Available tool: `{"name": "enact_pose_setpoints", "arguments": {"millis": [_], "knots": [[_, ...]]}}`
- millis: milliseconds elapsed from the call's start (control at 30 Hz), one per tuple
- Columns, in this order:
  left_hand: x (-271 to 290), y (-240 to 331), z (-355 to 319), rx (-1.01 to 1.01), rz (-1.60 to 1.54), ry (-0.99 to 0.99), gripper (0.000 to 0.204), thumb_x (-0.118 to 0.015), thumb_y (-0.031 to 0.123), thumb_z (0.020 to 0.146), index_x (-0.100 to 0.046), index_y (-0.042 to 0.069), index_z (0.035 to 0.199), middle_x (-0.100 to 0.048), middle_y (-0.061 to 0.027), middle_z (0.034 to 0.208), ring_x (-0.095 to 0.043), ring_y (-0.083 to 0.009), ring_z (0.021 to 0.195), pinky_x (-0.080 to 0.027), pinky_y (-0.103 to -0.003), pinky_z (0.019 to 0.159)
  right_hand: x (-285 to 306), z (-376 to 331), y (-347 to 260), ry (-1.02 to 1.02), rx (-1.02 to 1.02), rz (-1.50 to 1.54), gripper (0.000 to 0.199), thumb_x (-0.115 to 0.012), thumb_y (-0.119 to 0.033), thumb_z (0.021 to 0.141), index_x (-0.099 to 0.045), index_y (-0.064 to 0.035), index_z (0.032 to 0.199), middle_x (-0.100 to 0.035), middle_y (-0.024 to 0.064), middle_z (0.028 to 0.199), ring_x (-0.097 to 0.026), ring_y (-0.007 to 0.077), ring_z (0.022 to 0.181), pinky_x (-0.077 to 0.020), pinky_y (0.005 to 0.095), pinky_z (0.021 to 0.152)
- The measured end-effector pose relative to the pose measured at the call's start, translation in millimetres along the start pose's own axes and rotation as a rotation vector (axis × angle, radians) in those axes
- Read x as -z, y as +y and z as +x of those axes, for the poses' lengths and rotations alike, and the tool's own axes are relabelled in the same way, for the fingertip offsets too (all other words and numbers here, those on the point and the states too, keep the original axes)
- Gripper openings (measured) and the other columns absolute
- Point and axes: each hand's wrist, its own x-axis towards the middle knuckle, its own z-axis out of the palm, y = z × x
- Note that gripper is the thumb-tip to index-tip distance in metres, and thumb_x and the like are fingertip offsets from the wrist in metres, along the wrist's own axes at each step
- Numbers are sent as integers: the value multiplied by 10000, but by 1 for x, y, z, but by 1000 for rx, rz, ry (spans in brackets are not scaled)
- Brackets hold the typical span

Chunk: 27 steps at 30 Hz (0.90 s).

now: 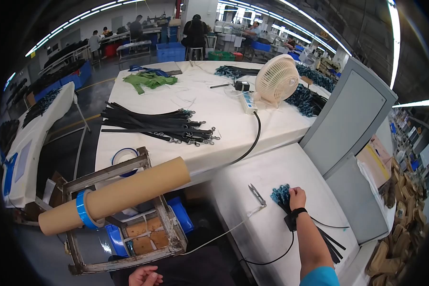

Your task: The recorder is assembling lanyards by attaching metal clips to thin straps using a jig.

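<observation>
Over the white table at the lower right, my right hand [297, 196] is closed at the head of a bundle of black straps [332, 242]. Teal and dark metal clips [280, 194] cluster at the bundle's end, beside my fingers; what lies under the palm is hidden. A black band with a small box and cable is around that wrist. Thread snips [256, 194] lie left of the clips, by a pale cord. Low at the picture's edge, my left hand [146, 276] rests with fingers loosely curled and apart, nothing visible in them; part of it is cut off.
A cardboard tube [124, 193] with a blue tape roll [85, 209] lies across a worn frame [124, 174] at left. More black straps with metal clips [157, 124], green strips [150, 81] and a fan [276, 81] are on the far table. A grey panel [350, 117] stands at right.
</observation>
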Motion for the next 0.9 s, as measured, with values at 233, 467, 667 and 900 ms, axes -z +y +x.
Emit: {"name": "enact_pose_setpoints", "arguments": {"millis": [233, 467, 667, 900], "knots": [[10, -10, 1, -6, -45, 30, 240, -549, 119, 949, -569, 17, 1166, -644, -29, 882, -582, -74, 753, -477, -203, 689, 25, -33, -56, -332, -70, -372, 1080, -693, -596, 705, -163, -47, 1468, -283, 227, 1435, -251, 375, 1337, -230, 538, 1063], [1, -7, 1, -23, -27, 15, 234, -552, 125, 943, -583, 9, 1144, -653, -47, 865, -599, -87, 730, -486, -212, 659, 8, -20, -47, -278, -62, -435, 1000, -723, -517, 712, -245, -1, 1423, -415, 196, 1288, -372, 343, 1212, -329, 502, 974], [13, -20, -6, -48, -101, 61, 211, -562, 125, 939, -590, 27, 1124, -655, -43, 846, -592, -81, 717, -481, -214, 647, 24, -26, -99, -122, 282, -427, 983, -805, -378, 662, -286, -16, 1413, -427, 243, 1290, -422, 358, 1180, -338, 491, 990], [18, -16, 1, -30, -88, 72, 202, -567, 128, 938, -594, 25, 1110, -656, -38, 837, -592, -81, 707, -483, -211, 631, -10, -13, -294, -599, 644, 438, 227, -678, -165, 833, -671, -5, 993, -611, 100, 802, -595, 175, 731, -485, 277, 660]]}}
